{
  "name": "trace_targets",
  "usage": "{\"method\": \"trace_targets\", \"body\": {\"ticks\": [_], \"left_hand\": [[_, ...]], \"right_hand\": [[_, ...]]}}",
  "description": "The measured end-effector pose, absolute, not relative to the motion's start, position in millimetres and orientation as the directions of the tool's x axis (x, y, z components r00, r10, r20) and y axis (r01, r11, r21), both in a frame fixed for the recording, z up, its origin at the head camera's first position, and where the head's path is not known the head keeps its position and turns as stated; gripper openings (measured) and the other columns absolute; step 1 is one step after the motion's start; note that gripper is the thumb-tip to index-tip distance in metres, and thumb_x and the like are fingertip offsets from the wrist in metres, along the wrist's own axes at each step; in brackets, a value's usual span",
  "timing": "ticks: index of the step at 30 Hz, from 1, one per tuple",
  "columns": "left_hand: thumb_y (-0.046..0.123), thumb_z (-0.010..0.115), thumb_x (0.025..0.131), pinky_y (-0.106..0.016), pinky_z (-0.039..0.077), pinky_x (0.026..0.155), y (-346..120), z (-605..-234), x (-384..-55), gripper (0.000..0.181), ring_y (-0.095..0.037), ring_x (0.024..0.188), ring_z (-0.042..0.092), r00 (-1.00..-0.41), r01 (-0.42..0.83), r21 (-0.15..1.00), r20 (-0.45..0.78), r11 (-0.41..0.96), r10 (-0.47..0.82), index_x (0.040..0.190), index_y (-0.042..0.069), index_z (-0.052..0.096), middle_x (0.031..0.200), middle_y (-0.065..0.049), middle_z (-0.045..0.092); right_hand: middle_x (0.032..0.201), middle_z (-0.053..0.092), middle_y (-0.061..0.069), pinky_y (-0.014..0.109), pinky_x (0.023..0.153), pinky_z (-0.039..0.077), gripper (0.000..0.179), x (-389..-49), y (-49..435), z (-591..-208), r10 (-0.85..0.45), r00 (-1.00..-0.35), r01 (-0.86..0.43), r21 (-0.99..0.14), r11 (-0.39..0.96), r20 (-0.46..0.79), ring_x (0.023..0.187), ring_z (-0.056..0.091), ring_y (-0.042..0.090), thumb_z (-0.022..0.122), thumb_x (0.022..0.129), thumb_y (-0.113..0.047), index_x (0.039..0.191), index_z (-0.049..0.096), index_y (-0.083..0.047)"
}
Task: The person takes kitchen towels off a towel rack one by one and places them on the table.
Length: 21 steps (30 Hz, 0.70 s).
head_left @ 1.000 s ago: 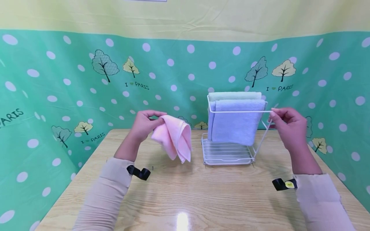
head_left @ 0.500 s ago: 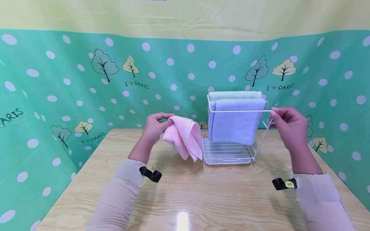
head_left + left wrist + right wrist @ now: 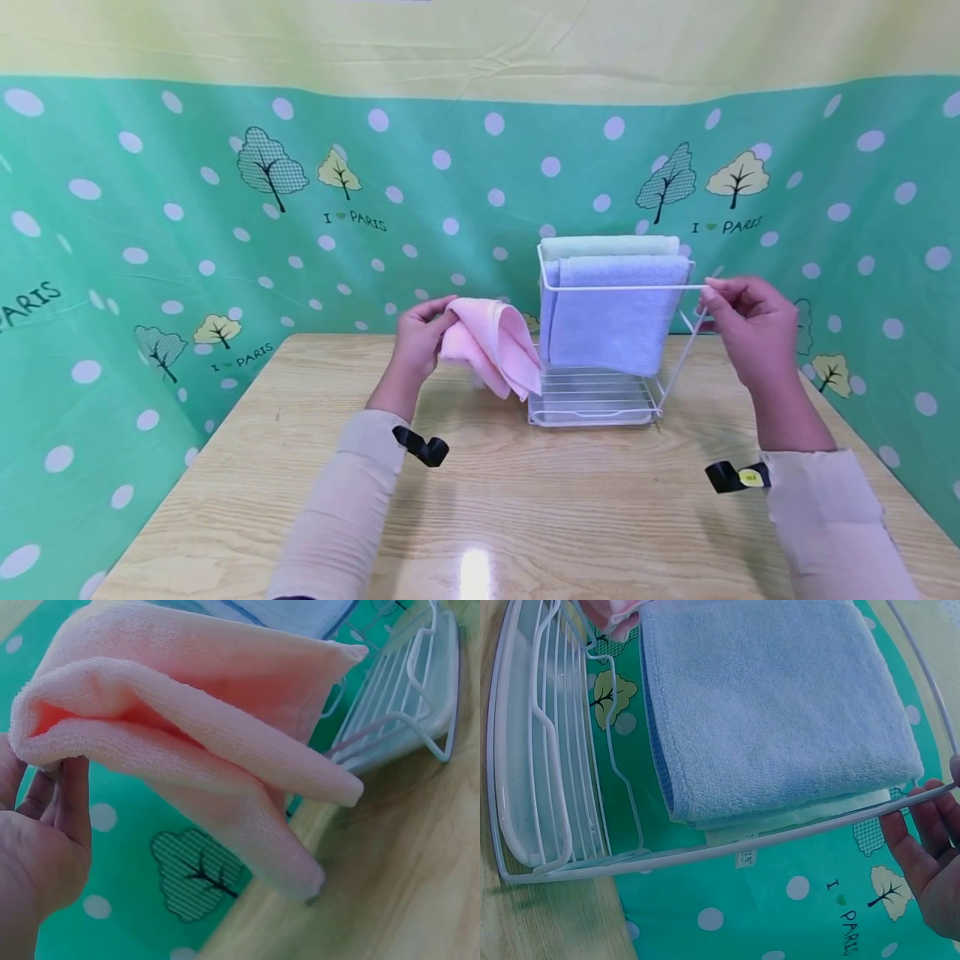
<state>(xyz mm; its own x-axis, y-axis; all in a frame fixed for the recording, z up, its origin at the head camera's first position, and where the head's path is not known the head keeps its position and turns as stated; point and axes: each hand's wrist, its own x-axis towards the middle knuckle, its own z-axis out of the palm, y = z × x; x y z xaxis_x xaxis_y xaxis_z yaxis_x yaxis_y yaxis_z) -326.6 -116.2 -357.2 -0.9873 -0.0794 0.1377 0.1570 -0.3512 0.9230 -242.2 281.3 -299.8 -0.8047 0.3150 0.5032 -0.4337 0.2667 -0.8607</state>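
A folded pink towel [image 3: 491, 346] hangs from my left hand [image 3: 420, 337], pinched at its upper left corner between thumb and fingers. Its lower folds dangle above the table, just in front of the left side of a white wire rack [image 3: 592, 414]. My right hand [image 3: 753, 329] grips the rack's upper right front corner; the right wrist view shows the fingers [image 3: 911, 847] around the wire. Over the rack's upper bars hang a blue towel [image 3: 611, 321] and, behind it, a pale green towel [image 3: 611, 246].
The rack stands on a wooden table [image 3: 570, 500], with a wire shelf and a tray [image 3: 405, 742] at its base. A green dotted curtain [image 3: 420, 208] with printed trees rises behind and at both sides of the table.
My left hand has moved right with the pink towel, from left of the rack up to its left side, and the towel sits slightly higher. The right hand and the rack stay where they were.
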Motion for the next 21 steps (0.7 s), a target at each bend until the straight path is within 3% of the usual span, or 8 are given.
{"method": "trace_targets", "body": {"ticks": [4, 6, 13, 21], "left_hand": [[-0.004, 0.073, 0.083, -0.024, 0.057, 0.062, -120.9, -373.6, -331.4, 0.028, -0.013, 0.073, 0.068, -0.991, 0.096, 0.903, 0.049, -0.418, -0.124, 0.111, 0.001, 0.071, 0.091, -0.004, 0.071], [-0.003, 0.074, 0.083, -0.023, 0.057, 0.059, -127.0, -380.4, -332.7, 0.027, -0.012, 0.07, 0.068, -0.989, 0.076, 0.906, 0.014, -0.416, -0.15, 0.109, 0.004, 0.072, 0.09, -0.004, 0.07], [0.002, 0.077, 0.082, -0.026, 0.058, 0.061, -162.9, -394.0, -332.4, 0.026, -0.013, 0.074, 0.069, -0.971, 0.015, 0.934, -0.072, -0.358, -0.229, 0.106, 0.011, 0.074, 0.096, -0.004, 0.069], [0.007, 0.076, 0.085, -0.028, 0.058, 0.067, -202.3, -413.5, -333.5, 0.035, -0.014, 0.08, 0.066, -0.942, -0.089, 0.965, -0.162, -0.247, -0.295, 0.12, 0.009, 0.069, 0.107, -0.005, 0.063]], "right_hand": [[0.09, 0.066, -0.005, 0.018, 0.067, 0.055, 0.021, -242.9, 281.7, -300.3, 0.316, -0.804, -0.432, -0.859, 0.273, 0.505, 0.079, 0.061, 0.013, 0.064, 0.093, -0.005, 0.113, 0.068, 0.0], [0.091, 0.066, -0.005, 0.018, 0.067, 0.055, 0.021, -243.4, 281.8, -300.5, 0.316, -0.803, -0.429, -0.858, 0.283, 0.505, 0.079, 0.062, 0.013, 0.064, 0.093, -0.005, 0.113, 0.068, -0.001], [0.091, 0.066, -0.004, 0.018, 0.067, 0.056, 0.021, -245.0, 281.8, -301.0, 0.315, -0.802, -0.434, -0.858, 0.276, 0.507, 0.08, 0.062, 0.014, 0.064, 0.093, -0.005, 0.113, 0.067, 0.001], [0.089, 0.066, -0.003, 0.019, 0.065, 0.056, 0.023, -246.3, 283.1, -301.5, 0.315, -0.801, -0.453, -0.859, 0.238, 0.51, 0.078, 0.061, 0.013, 0.064, 0.093, -0.004, 0.113, 0.065, 0.006]]}}
